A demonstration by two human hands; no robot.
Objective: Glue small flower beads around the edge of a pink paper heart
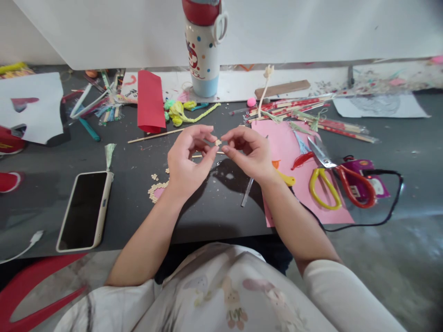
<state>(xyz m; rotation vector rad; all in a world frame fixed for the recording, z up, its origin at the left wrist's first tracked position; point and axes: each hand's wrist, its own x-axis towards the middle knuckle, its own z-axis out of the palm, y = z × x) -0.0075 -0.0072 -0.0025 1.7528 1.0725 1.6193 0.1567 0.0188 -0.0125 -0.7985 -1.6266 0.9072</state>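
Note:
My left hand (192, 159) and my right hand (251, 152) meet above the middle of the dark table. Between their fingertips is a small cluster of pale beige beads or discs (218, 143), pinched in the left fingers. The right thumb and forefinger are curled close together at its right side; whether they touch it I cannot tell. Below my left wrist lies a ring of similar pale pieces (152, 192) around a pink patch, partly hidden by the hand. Tiny loose clusters (154, 176) rest beside it. Thin wooden sticks (155, 136) lie behind and under the hands.
A phone (85, 210) lies at left. Pink paper (277, 184) at right carries scissors (325, 170) and a black cable (346, 227). At the back stand a bottle (204, 55), a red paper piece (150, 101), yellow fuzzy stems (178, 113) and wrapped sticks (294, 108).

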